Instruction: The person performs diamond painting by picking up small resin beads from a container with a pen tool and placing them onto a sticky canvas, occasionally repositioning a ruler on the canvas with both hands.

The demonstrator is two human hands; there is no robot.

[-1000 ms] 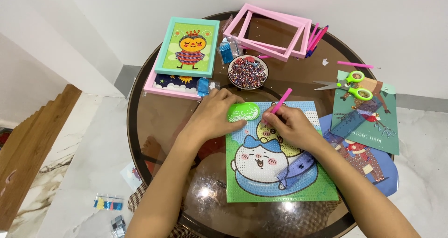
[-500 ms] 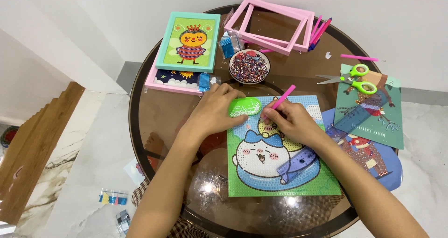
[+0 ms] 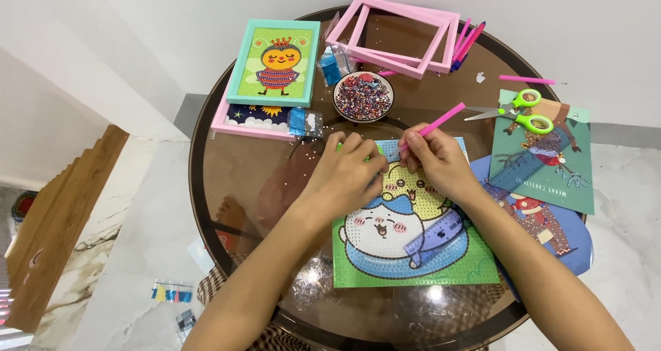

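Under both hands, a picture sheet [image 3: 406,254] is laid on the round table [image 3: 227,179]. Beyond the left hand [image 3: 348,175], a bead bowl [image 3: 362,96] is set; a framed picture [image 3: 275,62] is placed left of it. Right of the right hand [image 3: 434,162], scissors [image 3: 520,113] are laid on a card [image 3: 551,165].

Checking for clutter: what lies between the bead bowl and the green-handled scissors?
In the head view, only bare glass table lies between the bead bowl and the scissors; the pink pen in the right hand angles up just below.

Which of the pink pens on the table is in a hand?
The pink pen gripped by the right hand over the canvas; the others lie loose near the pink frames and scissors.
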